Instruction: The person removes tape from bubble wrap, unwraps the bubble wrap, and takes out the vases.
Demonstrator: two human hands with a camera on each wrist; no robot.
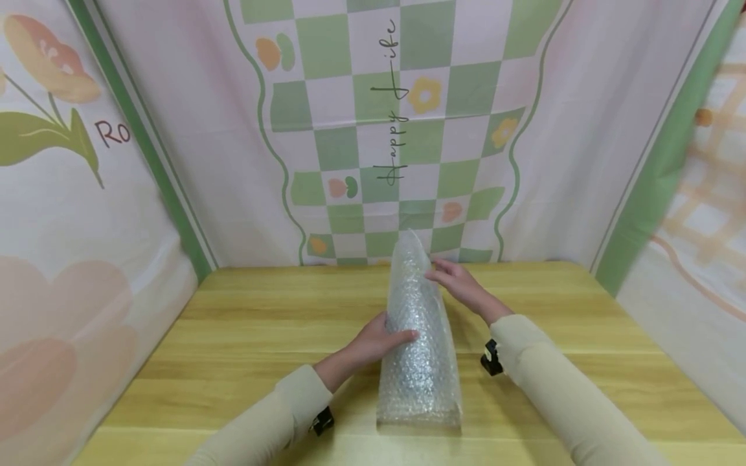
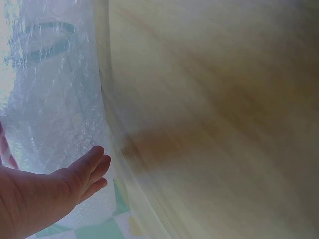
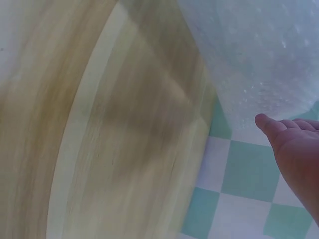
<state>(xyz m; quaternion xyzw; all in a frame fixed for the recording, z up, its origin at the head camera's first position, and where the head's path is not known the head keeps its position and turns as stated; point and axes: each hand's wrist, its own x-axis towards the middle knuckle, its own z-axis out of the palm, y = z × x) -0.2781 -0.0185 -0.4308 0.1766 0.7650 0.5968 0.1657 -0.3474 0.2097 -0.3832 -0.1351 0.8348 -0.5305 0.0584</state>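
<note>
A long, clear bubble-wrap bag [image 1: 416, 369] stands tilted over the wooden table, its wide end toward me and its narrower end toward the back wall. My left hand [image 1: 373, 340] grips its left side, thumb laid across the front and fingers behind the edge. In the left wrist view, a teal curved mark shows on or through the bubble wrap [image 2: 60, 94]. At the upper right edge of the bag is my right hand [image 1: 460, 285], its fingers fairly straight and its fingertips right at the wrap. The right wrist view shows this hand [image 3: 294, 154] beneath the bag's lower outline.
The wooden table [image 1: 262, 330] extends to both sides of the bag. Behind it hangs a green-and-white checkered cloth [image 1: 379, 136], with patterned cloth walls on the left and right. Small black devices are worn at both wrists.
</note>
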